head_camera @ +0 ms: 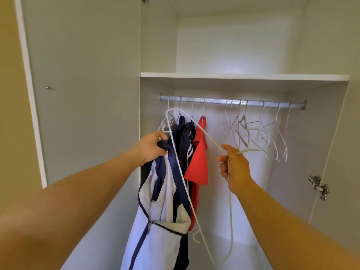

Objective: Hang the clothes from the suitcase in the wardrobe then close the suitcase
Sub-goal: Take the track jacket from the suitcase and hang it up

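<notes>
Jacket [155, 221] x1 in L hand [152, 147]; hanger [211, 138] x1, R hand [235, 168].

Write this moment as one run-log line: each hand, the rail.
left hand grips navy-and-white jacket | right hand holds white hanger | rail: red top, dark garments, empty hangers | jacket not yet hung

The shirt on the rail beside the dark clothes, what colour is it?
The shirt is plain red, best seen in the head view.
</notes>
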The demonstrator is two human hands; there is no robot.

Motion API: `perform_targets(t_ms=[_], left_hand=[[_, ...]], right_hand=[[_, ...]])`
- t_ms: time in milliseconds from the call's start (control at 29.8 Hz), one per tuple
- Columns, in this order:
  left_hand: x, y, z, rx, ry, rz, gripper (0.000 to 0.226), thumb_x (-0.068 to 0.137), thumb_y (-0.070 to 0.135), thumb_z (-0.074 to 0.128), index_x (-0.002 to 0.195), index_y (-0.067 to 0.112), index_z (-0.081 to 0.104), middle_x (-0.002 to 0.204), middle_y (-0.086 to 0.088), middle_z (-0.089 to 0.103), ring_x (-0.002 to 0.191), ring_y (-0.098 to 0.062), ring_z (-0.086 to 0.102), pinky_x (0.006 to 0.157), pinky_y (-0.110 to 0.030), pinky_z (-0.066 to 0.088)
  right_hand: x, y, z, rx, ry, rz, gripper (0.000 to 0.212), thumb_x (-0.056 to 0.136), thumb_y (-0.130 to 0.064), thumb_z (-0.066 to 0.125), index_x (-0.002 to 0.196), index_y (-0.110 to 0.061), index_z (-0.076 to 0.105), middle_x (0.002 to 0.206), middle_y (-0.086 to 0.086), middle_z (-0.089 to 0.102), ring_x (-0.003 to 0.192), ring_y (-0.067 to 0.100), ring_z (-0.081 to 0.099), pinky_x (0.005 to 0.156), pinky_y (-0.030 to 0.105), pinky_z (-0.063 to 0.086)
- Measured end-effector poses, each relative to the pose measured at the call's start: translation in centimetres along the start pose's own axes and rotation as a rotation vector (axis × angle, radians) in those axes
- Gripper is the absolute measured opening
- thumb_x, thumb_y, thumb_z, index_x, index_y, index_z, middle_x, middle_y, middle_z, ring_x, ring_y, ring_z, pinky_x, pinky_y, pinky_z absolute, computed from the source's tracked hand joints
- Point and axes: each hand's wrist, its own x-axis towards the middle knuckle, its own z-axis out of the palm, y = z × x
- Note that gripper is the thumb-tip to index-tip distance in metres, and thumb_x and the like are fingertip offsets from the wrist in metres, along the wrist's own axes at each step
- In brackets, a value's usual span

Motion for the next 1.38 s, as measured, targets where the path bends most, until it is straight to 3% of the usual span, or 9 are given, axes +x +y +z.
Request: perform_targets(t_ms=[101,302,437,605,705,840,1175,1243,1377], left_hand=[[0.0,0.0,0.6,0.074,0.014,0.184,0.033,0.084,-0.006,0.057,0.105,0.019,0.052,0.102,-0.001,0.059,0.095,-0.02,0.058,0.091,-0.029,0.047],[-0.5,1.4,0.9,0.013,-0.054,0.446,0.031,0.086,-0.006,0.057,0.106,0.018,0.053,0.099,0.008,0.062,0.088,0.008,0.059,0.085,-0.009,0.045],[-0.8,1.6,0.6,0.093,-0.033,0.434,0.037,0.087,0.0,0.057,0.12,0.015,0.05,0.105,0.0,0.066,0.097,-0.013,0.063,0.087,-0.019,0.047],[-1.4,1.3,0.3,0.632,-0.03,0.144,0.016,0.093,0.026,0.055,0.105,0.017,0.056,0.097,-0.003,0.059,0.096,-0.026,0.058,0.078,-0.034,0.047],[-1.7,1.5,0.4,0.004,-0.217,-0.296,0.016,0.093,0.016,0.053,0.104,0.006,0.061,0.096,-0.013,0.064,0.087,-0.029,0.061,0.084,-0.038,0.05],[-2.3,1.2,-0.2,-0.386,0.014,-0.631,0.017,0.087,0.013,0.046,0.072,0.006,0.049,0.07,-0.012,0.053,0.061,-0.026,0.048,0.061,-0.027,0.04],[0.2,0.3,-1.5,-0.522,0.271,-0.522,0.041,0.099,0.009,0.03,0.06,0.008,0.042,0.049,-0.009,0.046,0.047,-0.019,0.039,0.038,-0.022,0.037],[0.9,-0.1,-2.0,-0.458,0.322,-0.503,0.039,0.098,0.009,0.031,0.062,0.006,0.045,0.045,-0.009,0.05,0.045,-0.022,0.045,0.047,-0.024,0.037],[1.9,-1.0,-2.7,-0.341,0.387,-0.444,0.021,0.097,0.02,0.038,0.105,0.008,0.054,0.096,-0.014,0.053,0.086,-0.029,0.05,0.079,-0.033,0.043]], right_hand=[[-0.8,0.5,1.8,-0.105,-0.143,-0.048,0.014,0.096,-0.013,0.05,0.099,-0.019,0.062,0.065,0.002,0.061,0.033,0.003,0.035,0.034,0.014,0.026],[-1.4,2.3,4.2,-0.511,-0.334,-0.091,0.046,0.078,-0.006,0.073,0.119,-0.014,0.056,0.102,0.0,0.06,0.097,0.015,0.058,0.089,0.03,0.048],[-1.0,2.1,4.6,-0.511,-0.25,-0.154,0.007,0.085,-0.01,0.066,0.087,-0.004,0.062,0.08,0.011,0.057,0.074,0.021,0.053,0.069,0.028,0.045],[-0.8,1.4,4.6,-0.395,-0.126,-0.203,0.02,0.088,-0.01,0.062,0.073,-0.02,0.055,0.068,-0.001,0.051,0.06,0.009,0.045,0.057,0.018,0.038],[-1.1,0.9,4.3,-0.416,-0.148,-0.201,0.02,0.086,-0.007,0.063,0.069,-0.016,0.056,0.066,0.0,0.052,0.058,0.01,0.046,0.058,0.02,0.042],[-0.7,-0.3,2.3,-0.185,-0.13,-0.081,0.012,0.094,-0.021,0.053,0.085,-0.022,0.061,0.057,0.0,0.05,0.03,0.004,0.026,0.034,0.013,0.02],[0.2,-0.2,-1.6,-0.241,-0.172,0.029,0.023,0.092,-0.018,0.056,0.075,-0.004,0.062,0.033,-0.005,0.027,0.026,0.005,0.02,0.032,0.015,0.017],[0.2,-0.2,-2.0,-0.27,-0.183,0.054,0.024,0.092,-0.018,0.056,0.073,-0.004,0.06,0.033,-0.004,0.027,0.026,0.006,0.02,0.031,0.014,0.019],[0.4,-0.1,-1.9,-0.398,-0.19,0.048,0.025,0.09,-0.017,0.059,0.068,-0.004,0.062,0.037,-0.001,0.028,0.028,0.007,0.019,0.032,0.015,0.018]])
